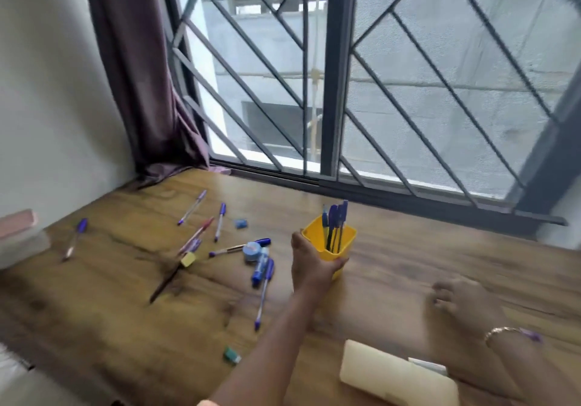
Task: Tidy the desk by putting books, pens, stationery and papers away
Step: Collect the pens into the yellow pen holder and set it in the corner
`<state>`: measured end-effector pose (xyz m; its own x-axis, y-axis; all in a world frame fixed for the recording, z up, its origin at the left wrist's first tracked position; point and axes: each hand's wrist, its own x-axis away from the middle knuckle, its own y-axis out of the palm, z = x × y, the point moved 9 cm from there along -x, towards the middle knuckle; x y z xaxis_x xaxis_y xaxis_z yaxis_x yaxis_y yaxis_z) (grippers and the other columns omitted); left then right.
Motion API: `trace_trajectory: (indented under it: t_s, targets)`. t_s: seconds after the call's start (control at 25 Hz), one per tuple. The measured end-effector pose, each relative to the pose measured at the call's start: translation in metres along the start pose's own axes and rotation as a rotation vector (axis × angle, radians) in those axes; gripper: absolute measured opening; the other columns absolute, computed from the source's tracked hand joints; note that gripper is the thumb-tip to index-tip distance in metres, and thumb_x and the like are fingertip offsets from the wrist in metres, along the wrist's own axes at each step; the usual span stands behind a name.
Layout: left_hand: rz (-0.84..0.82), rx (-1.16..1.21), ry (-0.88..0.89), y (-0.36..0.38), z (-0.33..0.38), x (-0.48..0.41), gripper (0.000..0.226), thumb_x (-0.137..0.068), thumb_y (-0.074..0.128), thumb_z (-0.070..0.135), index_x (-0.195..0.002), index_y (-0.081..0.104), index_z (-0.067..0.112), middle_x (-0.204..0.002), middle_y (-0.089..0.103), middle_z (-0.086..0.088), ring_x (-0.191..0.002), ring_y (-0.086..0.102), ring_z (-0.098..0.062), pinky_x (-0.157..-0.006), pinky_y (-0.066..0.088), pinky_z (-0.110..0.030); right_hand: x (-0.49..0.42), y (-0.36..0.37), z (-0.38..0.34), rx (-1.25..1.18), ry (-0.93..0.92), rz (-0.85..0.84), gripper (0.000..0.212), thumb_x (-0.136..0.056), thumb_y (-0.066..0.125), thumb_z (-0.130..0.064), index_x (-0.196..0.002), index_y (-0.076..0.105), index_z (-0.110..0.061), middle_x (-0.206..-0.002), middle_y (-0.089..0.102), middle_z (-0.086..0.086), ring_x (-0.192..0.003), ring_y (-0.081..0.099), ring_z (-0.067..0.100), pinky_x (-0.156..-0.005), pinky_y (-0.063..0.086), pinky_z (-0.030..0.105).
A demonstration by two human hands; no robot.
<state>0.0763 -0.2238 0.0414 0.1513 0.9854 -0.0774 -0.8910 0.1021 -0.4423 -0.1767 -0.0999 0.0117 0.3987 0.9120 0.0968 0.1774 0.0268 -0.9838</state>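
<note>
My left hand (309,265) grips a yellow pen cup (336,242) that stands on the wooden desk (408,254) and holds several blue pens (335,220). My right hand (462,302) hovers blurred over the desk to the right, fingers loosely curled, holding nothing. Left of the cup lie several loose blue pens (263,292), a red pen (198,232), a dark pencil (165,283), a roll of blue tape (251,251), a yellow eraser (188,259), a blue eraser (241,223) and a green eraser (232,356).
A cream book or pad (393,374) lies at the near edge under my right forearm. A stack of books (19,235) sits at the left edge. A barred window (330,91) and a purple curtain (141,75) close the back.
</note>
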Motion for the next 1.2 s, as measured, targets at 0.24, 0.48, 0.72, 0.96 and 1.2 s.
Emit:
trace_trajectory:
  t_s: [0.24, 0.48, 0.72, 0.96, 1.2]
  targets:
    - [-0.017, -0.016, -0.027, -0.005, -0.017, -0.002, 0.093, -0.068, 0.080, 0.042, -0.135, 0.024, 0.009, -0.138, 0.038, -0.007, -0.125, 0.043, -0.024, -0.098, 0.044, -0.035, 0.003, 0.009, 0.002, -0.016, 0.066, 0.074, 0.027, -0.073, 0.072, -0.006, -0.073, 0.054, -0.025, -0.084, 0.058, 0.005, -0.089, 0.061, 0.031, -0.067, 0.032, 0.027]
    - [-0.027, -0.040, 0.025, -0.039, -0.022, 0.009, 0.110, -0.053, 0.042, 0.083, -0.137, 0.030, 0.012, -0.139, 0.041, -0.007, -0.129, 0.040, -0.023, -0.102, 0.041, -0.040, -0.032, 0.060, 0.073, 0.034, 0.153, 0.207, 0.020, -0.077, 0.051, -0.027, -0.082, 0.048, -0.046, -0.070, 0.056, -0.004, -0.069, 0.061, 0.031, -0.061, 0.044, 0.034]
    - [0.076, -0.673, -0.109, -0.091, -0.075, 0.000, 0.044, -0.089, 0.053, 0.048, -0.118, 0.051, 0.016, -0.116, 0.059, -0.005, -0.106, 0.059, -0.022, -0.083, 0.048, -0.036, 0.007, -0.043, -0.053, -0.476, 0.027, 0.483, 0.045, -0.087, 0.032, -0.058, -0.102, 0.054, -0.022, -0.092, 0.064, 0.023, -0.085, 0.061, 0.042, -0.073, 0.044, 0.031]
    - [-0.003, -0.853, -0.070, -0.081, -0.076, 0.002, 0.031, -0.095, 0.046, 0.031, -0.118, 0.056, 0.013, -0.116, 0.060, -0.006, -0.109, 0.059, -0.022, -0.084, 0.048, -0.033, 0.051, -0.078, -0.202, -0.618, -0.383, 0.281, 0.016, -0.082, 0.041, -0.023, -0.089, 0.054, -0.027, -0.073, 0.060, -0.003, -0.065, 0.055, 0.002, -0.056, 0.037, 0.005]
    - [0.180, -0.644, -0.024, -0.111, -0.054, 0.020, 0.026, -0.094, 0.047, 0.038, -0.105, 0.061, 0.018, -0.102, 0.064, 0.002, -0.092, 0.063, -0.013, -0.066, 0.036, -0.021, 0.056, -0.013, -0.270, -0.837, -0.360, -0.051, 0.018, -0.090, 0.056, -0.011, -0.091, 0.055, -0.028, -0.084, 0.063, -0.005, -0.073, 0.057, 0.007, -0.062, 0.045, 0.017]
